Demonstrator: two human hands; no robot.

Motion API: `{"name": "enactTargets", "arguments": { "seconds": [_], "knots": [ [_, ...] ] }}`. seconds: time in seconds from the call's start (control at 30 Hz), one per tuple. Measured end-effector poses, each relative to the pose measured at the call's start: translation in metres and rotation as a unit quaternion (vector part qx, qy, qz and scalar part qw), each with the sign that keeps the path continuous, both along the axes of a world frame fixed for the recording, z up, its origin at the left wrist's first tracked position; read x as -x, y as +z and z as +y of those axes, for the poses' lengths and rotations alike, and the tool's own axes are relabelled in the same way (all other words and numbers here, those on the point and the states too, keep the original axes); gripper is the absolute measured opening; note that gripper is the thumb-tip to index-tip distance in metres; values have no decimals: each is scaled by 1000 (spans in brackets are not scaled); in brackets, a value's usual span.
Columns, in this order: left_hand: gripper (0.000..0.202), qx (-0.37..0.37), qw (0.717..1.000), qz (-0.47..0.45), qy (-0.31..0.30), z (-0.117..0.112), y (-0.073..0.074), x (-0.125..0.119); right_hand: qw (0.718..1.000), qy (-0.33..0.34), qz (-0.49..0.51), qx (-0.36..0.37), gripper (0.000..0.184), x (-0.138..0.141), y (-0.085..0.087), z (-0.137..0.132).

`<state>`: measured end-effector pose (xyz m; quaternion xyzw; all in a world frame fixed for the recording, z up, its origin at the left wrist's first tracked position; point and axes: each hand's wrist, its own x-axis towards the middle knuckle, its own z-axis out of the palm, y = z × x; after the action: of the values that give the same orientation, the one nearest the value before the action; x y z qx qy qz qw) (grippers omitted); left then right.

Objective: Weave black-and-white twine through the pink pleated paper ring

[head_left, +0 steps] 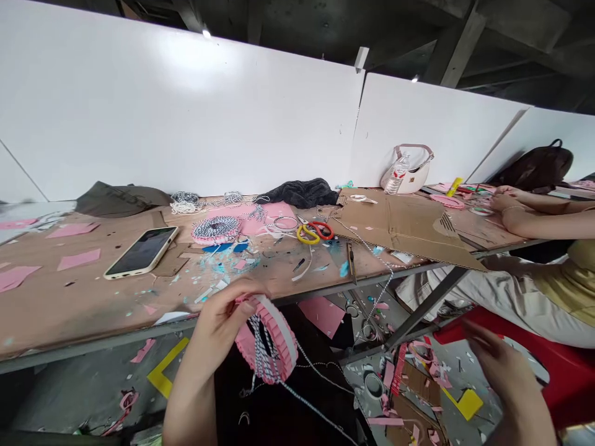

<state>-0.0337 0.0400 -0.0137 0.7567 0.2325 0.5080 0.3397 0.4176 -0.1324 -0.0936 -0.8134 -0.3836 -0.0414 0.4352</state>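
My left hand (227, 319) is closed on the rim of a pink cardboard ring (286, 331) with pleated sides and a pale strip along its edge. Black-and-white cord (261, 356) is strung across the inside of the ring. Loose cord (316, 409) runs from the ring down to the right, over dark clothing, and out of the picture. Far to the right, away from the ring, my right hand (504, 371) is in the air; its fingers are smeared by motion, and whether they hold anything cannot be made out.
On the table lie a phone (142, 253), a cord-wound disc (216, 229), scissors (315, 231), a craft knife (351, 263), and a cardboard sheet (400, 226). A co-worker's arms (534, 210) rest at the right. Near my right hand is a red stool (558, 359). Scraps litter the floor.
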Motion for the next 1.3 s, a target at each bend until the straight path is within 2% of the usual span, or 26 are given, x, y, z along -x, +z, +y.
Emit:
{"name": "enactTargets", "arguments": {
  "seconds": [0.03, 0.1, 0.2, 0.27, 0.33, 0.43, 0.5, 0.6, 0.67, 0.73, 0.8, 0.93, 1.1, 1.2, 1.23, 1.3],
  "knots": [
    [25, -3, 1000, 4, -12, -2, 1, -3, 997, 59, 46, -16, 36, 28, 11, 11],
    [24, -9, 999, 10, -34, -6, 5, -9, 963, 229, 129, -57, 39, 95, 36, 34],
    [25, -17, 998, 15, -53, -11, 10, -17, 863, 469, 173, -75, 27, 191, 72, 65],
    [26, -24, 998, 17, -59, -13, 12, -19, 807, 557, 185, -65, 23, 232, 84, 78],
    [27, -35, 997, 16, -61, -11, 12, -19, 792, 571, 206, -72, 18, 247, 88, 83],
    [24, -39, 999, 11, -31, -6, 4, -14, 820, 519, 218, -102, 14, 229, 84, 84],
    [24, -41, 999, 5, 14, 0, -4, -8, 861, 456, 189, -119, 14, 198, 79, 83],
    [30, -50, 994, -28, 90, 9, -13, 4, 941, 285, 117, -143, 21, 133, 68, 78],
    [31, -34, 987, -71, 140, 12, -15, 12, 972, 148, 84, -162, 30, 86, 57, 69],
    [30, -10, 980, -105, 170, 12, -14, 17, 980, 38, 72, -183, 39, 43, 45, 56],
    [32, 14, 975, -122, 186, 9, -10, 20, 978, -38, 70, -192, 42, 10, 33, 39],
    [34, 29, 971, -134, 198, 6, -5, 18, 972, -152, 70, -164, 33, -27, 8, 13],
    [27, 12, 977, -83, 198, 12, -7, 18, 962, -242, 89, -85, 18, -40, -23, -5],
    [25, 3, 981, -54, 189, 13, -8, 17, 948, -304, 77, -49, 13, -38, -33, -18],
    [25, -5, 982, -43, 184, 12, -6, 15, 948, -309, 68, -36, 13, -35, -32, -20],
    [26, -18, 985, -14, 170, 7, -2, 8, 968, -246, 41, 2, 20, -23, -24, -17]
  ]
}}
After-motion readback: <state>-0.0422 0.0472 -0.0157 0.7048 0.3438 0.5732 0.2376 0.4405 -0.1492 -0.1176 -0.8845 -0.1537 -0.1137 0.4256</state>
